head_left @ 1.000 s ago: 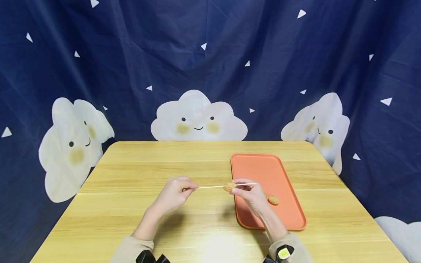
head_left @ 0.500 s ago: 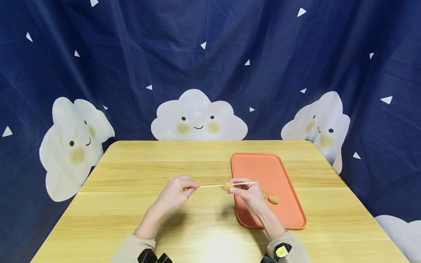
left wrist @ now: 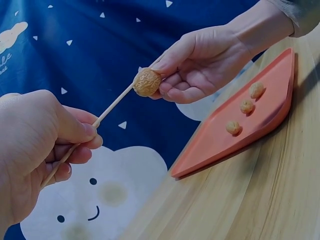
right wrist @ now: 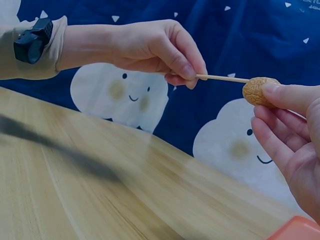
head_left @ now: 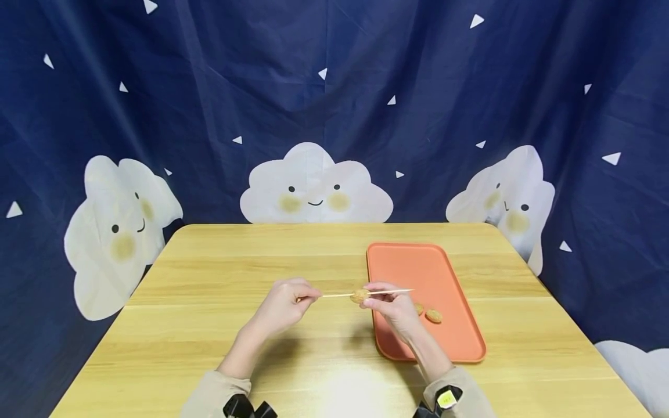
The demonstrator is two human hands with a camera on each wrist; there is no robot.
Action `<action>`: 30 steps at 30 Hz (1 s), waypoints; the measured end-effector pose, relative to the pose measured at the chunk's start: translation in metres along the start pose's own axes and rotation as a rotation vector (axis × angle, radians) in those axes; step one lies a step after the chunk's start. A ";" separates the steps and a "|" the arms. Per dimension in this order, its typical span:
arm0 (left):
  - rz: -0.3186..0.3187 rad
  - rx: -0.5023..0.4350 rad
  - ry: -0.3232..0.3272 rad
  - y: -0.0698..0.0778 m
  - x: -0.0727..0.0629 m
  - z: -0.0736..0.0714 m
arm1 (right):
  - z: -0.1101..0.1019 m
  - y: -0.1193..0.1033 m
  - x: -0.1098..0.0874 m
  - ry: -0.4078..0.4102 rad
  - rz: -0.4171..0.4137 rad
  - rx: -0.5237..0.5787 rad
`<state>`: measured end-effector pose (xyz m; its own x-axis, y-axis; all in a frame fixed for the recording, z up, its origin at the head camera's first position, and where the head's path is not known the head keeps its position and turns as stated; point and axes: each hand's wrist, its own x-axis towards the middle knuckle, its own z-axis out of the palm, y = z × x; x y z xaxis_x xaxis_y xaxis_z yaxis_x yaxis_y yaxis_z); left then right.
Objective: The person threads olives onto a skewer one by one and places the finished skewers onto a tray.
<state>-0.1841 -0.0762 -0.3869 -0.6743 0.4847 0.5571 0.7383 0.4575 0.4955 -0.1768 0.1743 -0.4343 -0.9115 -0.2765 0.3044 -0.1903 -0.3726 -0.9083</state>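
The left hand's (head_left: 287, 300) grip is clamped on a thin wooden skewer (head_left: 337, 295), thumb and fingers together around it. The right hand (head_left: 398, 313) pinches a brown, wrinkled ball (head_left: 359, 296) (seemingly a puffed bite of food), which is threaded on the skewer, in the air between the 2 hands and above the worktop (head_left: 235, 264). The skewer's far end juts past the ball, over the orange tray (head_left: 405, 264), where 3 similar balls (left wrist: 246, 106) lie.

The step in hand looks like working this ball along the skewer. The next move probably calls for a steady left grip and a gentle right pinch pressing the ball along, since a hard squeeze might crack it.
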 end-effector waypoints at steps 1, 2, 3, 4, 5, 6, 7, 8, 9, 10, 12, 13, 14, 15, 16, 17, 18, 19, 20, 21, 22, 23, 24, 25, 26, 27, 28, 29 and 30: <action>0.000 -0.003 0.000 0.000 0.000 0.000 | 0.000 0.001 0.000 -0.001 -0.001 -0.003; -0.002 -0.005 0.000 0.000 0.000 0.001 | 0.000 0.001 0.000 -0.002 -0.001 -0.005; -0.003 -0.005 -0.001 0.000 0.000 0.001 | 0.000 0.002 0.000 0.000 -0.001 -0.009; -0.004 -0.007 -0.001 -0.001 -0.001 0.002 | -0.001 0.003 0.000 -0.007 -0.010 -0.015; -0.006 -0.007 -0.001 -0.001 -0.001 0.002 | -0.001 0.003 -0.001 -0.008 -0.012 -0.014; -0.006 -0.007 0.000 -0.001 -0.001 0.002 | -0.001 0.004 -0.001 -0.007 -0.012 -0.013; -0.007 -0.009 0.001 -0.001 -0.001 0.003 | -0.001 0.005 0.000 -0.007 -0.012 -0.013; -0.007 -0.011 0.001 -0.001 -0.001 0.003 | -0.001 0.005 0.000 -0.010 -0.016 -0.010; -0.004 -0.013 0.002 -0.001 0.000 0.004 | -0.001 0.005 0.000 -0.011 -0.018 -0.009; -0.003 -0.015 0.003 -0.001 0.000 0.004 | -0.001 0.006 0.000 -0.014 -0.022 -0.007; -0.004 -0.017 0.002 -0.001 0.000 0.004 | 0.001 0.005 0.000 -0.006 -0.015 0.001; -0.006 -0.020 0.000 0.000 0.000 0.005 | 0.002 0.005 0.001 -0.005 -0.014 0.000; -0.008 -0.020 -0.002 0.000 0.000 0.005 | 0.002 0.005 0.001 -0.002 -0.011 -0.002; -0.011 -0.020 -0.005 0.000 0.000 0.005 | 0.003 0.005 0.001 0.005 -0.003 -0.006; -0.014 -0.021 -0.008 0.001 0.000 0.005 | 0.004 0.005 0.001 0.010 0.002 -0.014; -0.016 -0.022 -0.011 0.001 0.001 0.005 | 0.005 0.005 0.001 0.017 0.008 -0.024; -0.017 -0.024 -0.013 0.001 0.001 0.006 | 0.006 0.005 0.001 0.024 0.014 -0.037; -0.015 -0.023 -0.015 0.001 0.001 0.006 | 0.006 0.005 0.002 0.029 0.019 -0.050; -0.012 -0.023 -0.015 0.001 0.001 0.006 | 0.007 0.006 0.002 0.037 0.026 -0.066; -0.008 -0.023 -0.014 0.001 0.001 0.007 | 0.008 0.006 0.002 0.043 0.031 -0.081; -0.005 -0.021 -0.013 0.001 0.001 0.007 | 0.008 0.007 0.002 0.043 0.032 -0.089; -0.001 -0.019 -0.011 0.001 0.001 0.008 | 0.008 0.007 0.002 0.044 0.032 -0.094; 0.002 -0.018 -0.010 0.001 0.001 0.008 | 0.008 0.008 0.002 0.043 0.032 -0.094; 0.004 -0.016 -0.009 0.001 0.002 0.008 | 0.009 0.008 0.002 0.042 0.032 -0.094; 0.004 -0.014 -0.008 0.001 0.002 0.008 | 0.009 0.009 0.002 0.045 0.035 -0.094; 0.003 -0.014 -0.009 0.001 0.002 0.008 | 0.009 0.009 0.003 0.044 0.034 -0.094; 0.001 -0.014 -0.009 0.002 0.002 0.008 | 0.009 0.010 0.003 0.045 0.035 -0.094; -0.001 -0.014 -0.009 0.002 0.002 0.008 | 0.009 0.010 0.003 0.050 0.039 -0.098; -0.003 -0.015 -0.009 0.003 0.002 0.008 | 0.009 0.011 0.003 0.056 0.045 -0.102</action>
<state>-0.1837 -0.0681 -0.3896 -0.6766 0.4901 0.5495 0.7363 0.4481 0.5070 -0.1780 0.1613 -0.4403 -0.9382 -0.2403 0.2490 -0.1823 -0.2685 -0.9459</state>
